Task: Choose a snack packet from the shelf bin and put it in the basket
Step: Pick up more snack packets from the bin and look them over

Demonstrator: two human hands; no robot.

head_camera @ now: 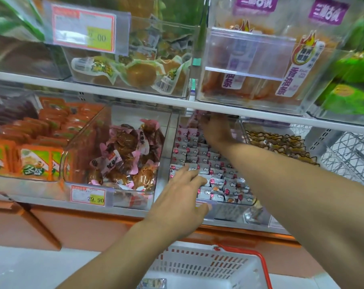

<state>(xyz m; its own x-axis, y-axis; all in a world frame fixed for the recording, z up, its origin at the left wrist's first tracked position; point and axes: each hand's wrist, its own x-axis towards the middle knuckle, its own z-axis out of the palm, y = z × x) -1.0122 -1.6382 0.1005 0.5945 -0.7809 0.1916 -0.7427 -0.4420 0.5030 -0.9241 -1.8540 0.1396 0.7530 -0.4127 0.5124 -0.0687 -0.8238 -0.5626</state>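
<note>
Here, left hand point(182, 197) spread flat over bin point(229, 207) front, right hand point(215, 132) reaching deep, grip indiscernible, basket point(197, 265) below.

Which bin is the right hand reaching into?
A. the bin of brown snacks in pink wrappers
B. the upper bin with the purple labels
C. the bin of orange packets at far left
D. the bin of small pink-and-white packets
D: the right hand is deep at the back of the bin of small pink-and-white packets, just under the upper shelf, while the left hand rests at that bin's front.
</note>
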